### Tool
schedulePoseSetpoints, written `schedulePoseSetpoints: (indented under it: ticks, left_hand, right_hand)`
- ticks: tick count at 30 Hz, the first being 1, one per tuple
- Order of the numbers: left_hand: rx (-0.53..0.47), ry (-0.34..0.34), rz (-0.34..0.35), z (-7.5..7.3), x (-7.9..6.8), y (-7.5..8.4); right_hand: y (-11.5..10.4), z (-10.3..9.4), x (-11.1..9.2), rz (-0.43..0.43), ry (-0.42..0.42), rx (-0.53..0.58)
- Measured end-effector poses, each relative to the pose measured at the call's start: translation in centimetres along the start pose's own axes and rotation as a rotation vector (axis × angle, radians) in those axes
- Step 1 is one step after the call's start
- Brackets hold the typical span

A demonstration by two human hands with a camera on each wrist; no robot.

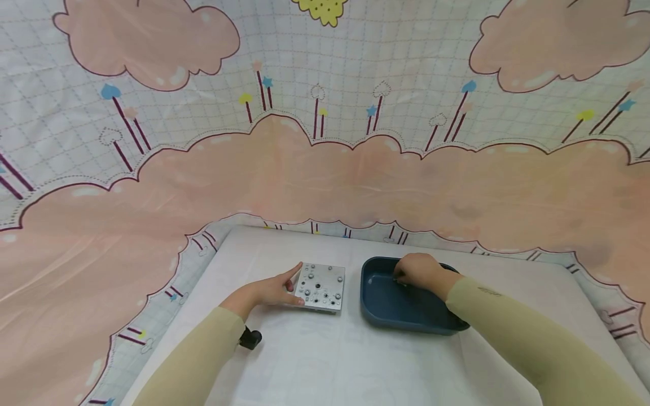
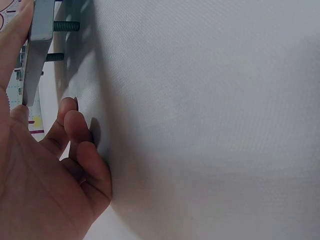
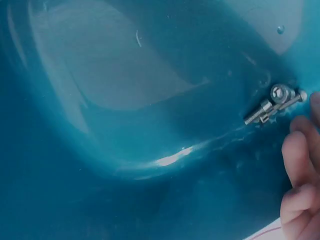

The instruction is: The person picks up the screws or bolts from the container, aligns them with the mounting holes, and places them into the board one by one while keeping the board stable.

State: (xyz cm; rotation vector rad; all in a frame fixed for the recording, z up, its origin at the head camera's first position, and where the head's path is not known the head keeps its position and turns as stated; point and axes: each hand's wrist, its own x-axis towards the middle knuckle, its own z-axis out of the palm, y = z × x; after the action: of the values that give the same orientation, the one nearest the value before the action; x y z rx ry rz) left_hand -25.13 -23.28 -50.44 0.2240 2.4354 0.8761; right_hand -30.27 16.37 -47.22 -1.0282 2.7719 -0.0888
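Observation:
A square silver metal plate [image 1: 321,286], dotted with holes and screw heads, is gripped at its left side by my left hand [image 1: 274,290]. Thumb and index finger span the plate's near and far edges; the other fingers curl loosely beneath. Two threaded screw ends [image 2: 66,26] stick out from its underside in the left wrist view. My right hand [image 1: 424,272] reaches into the dark blue tray [image 1: 381,307], fingers bent downward. Beside those fingers, several small metal screws [image 3: 281,94] lie together on the tray floor. I cannot tell whether the right fingertips pinch one.
A white cloth covers the table [image 1: 325,361] under the plate and tray. Behind it hangs a patterned curtain [image 1: 355,175] with pink clouds. A small black device [image 1: 250,338] shows at the left wrist.

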Motion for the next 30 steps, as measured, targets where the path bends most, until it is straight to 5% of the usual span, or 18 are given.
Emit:
schedulePoseSetpoints:
  ticks: [18,30]
  left_hand:
    - [-0.019,-0.013,0.007,-0.1,-0.2,0.1]
    - [-0.012,-0.007,-0.009,-0.1,-0.3,0.2]
  right_hand:
    - [-0.8,1.4,1.2,-0.049,0.055,-0.095]
    - [-2.0,0.2,1.4,-0.031,0.036,-0.028]
